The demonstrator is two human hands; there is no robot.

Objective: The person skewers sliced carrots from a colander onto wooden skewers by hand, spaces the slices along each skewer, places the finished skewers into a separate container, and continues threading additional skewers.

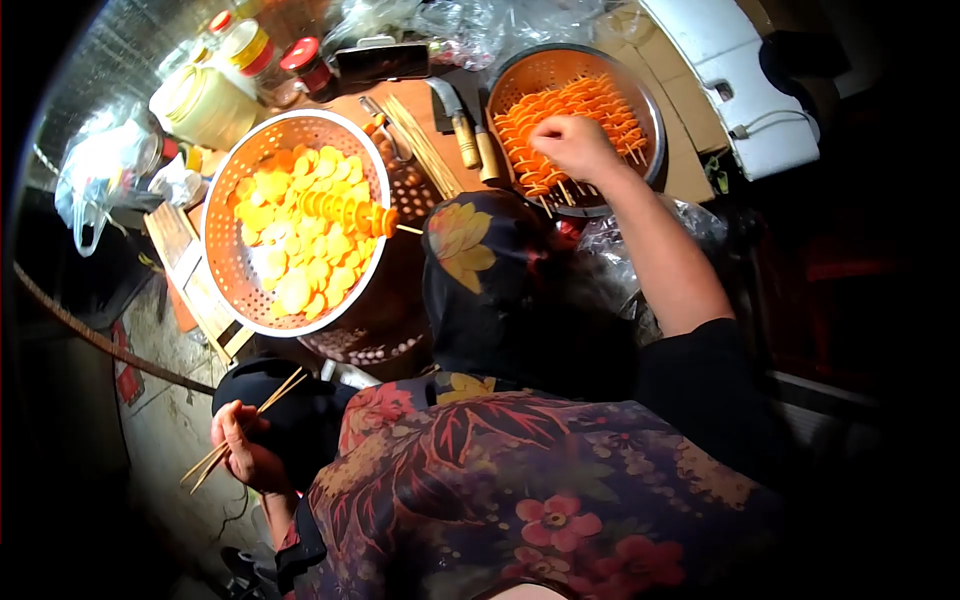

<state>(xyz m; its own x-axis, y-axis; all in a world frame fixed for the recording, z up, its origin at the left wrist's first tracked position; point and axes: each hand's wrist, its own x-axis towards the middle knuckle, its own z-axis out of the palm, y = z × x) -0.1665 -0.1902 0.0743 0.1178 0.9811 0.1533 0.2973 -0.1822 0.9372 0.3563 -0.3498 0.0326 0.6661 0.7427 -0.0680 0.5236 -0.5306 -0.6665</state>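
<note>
My left hand (245,450), low at the left, is closed around a few thin bamboo sticks (282,391). At the upper right, my right hand (575,148) is over a metal colander (655,120) of skewered orange slices (565,100). Its fingers are curled together at the slices, and what they hold is hidden. A white-rimmed colander (213,180) at the left holds many loose orange-yellow slices (300,280). Across them lies one skewer of spaced slices (345,213), its bare stick end pointing right.
Bare bamboo sticks (425,145), a knife (460,125) and scissors (390,125) lie between the colanders. Jars (305,65), a phone (385,63) and plastic bags (470,30) stand behind. A white foam box (740,85) is at the right.
</note>
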